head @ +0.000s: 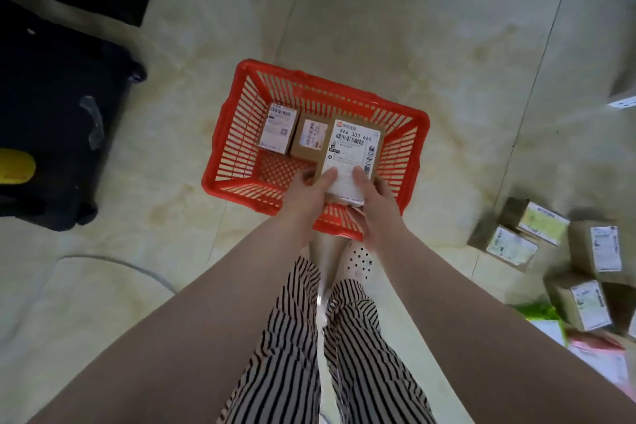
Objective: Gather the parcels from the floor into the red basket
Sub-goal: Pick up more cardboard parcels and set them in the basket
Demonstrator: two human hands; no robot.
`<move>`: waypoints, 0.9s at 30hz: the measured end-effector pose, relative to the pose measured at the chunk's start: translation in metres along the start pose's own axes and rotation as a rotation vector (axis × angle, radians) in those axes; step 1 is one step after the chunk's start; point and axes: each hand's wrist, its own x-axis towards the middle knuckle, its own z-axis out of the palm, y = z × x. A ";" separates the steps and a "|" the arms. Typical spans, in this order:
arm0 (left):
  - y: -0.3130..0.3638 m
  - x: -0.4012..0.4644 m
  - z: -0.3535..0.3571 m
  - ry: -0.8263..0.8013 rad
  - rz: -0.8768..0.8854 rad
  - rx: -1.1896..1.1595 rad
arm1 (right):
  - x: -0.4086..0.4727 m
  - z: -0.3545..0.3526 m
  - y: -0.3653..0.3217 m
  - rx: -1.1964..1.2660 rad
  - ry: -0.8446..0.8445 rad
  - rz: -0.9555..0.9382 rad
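Observation:
The red basket [241,120] stands on the tiled floor in front of my feet. Inside it, at the far side, lie two small cardboard parcels, one with a white label [278,128] and one brown [309,139]. Over the basket's right half I hold a larger flat parcel [352,144] with a white barcode label. My left hand [309,191] grips its near left corner and my right hand [373,203] grips its near right edge, thumbs on top. Several more labelled parcels [512,244] lie on the floor at the right.
A black suitcase [51,134] stands at the left, with a yellow object [15,167] beside it. A grey cable [113,263] curves over the floor at the lower left. Green and pink packaging [564,337] lies at the right edge. Another box [624,93] sits far right.

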 end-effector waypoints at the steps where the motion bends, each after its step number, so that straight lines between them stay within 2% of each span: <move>1: -0.003 0.016 0.002 -0.017 -0.014 0.003 | 0.015 0.000 0.004 0.017 0.017 0.013; 4: -0.017 0.069 0.011 -0.067 -0.008 0.018 | 0.067 -0.002 0.017 0.026 0.051 0.021; 8: -0.037 0.129 0.024 0.013 0.007 0.032 | 0.135 -0.006 0.034 0.027 0.099 -0.055; 16: -0.078 0.229 0.045 0.112 -0.205 -0.038 | 0.238 -0.017 0.057 -0.042 0.123 -0.066; 21: -0.092 0.269 0.048 0.163 -0.180 -0.183 | 0.278 -0.013 0.062 -0.054 0.083 -0.059; 27: -0.097 0.294 0.048 0.196 -0.180 -0.206 | 0.299 -0.006 0.064 -0.082 0.073 -0.044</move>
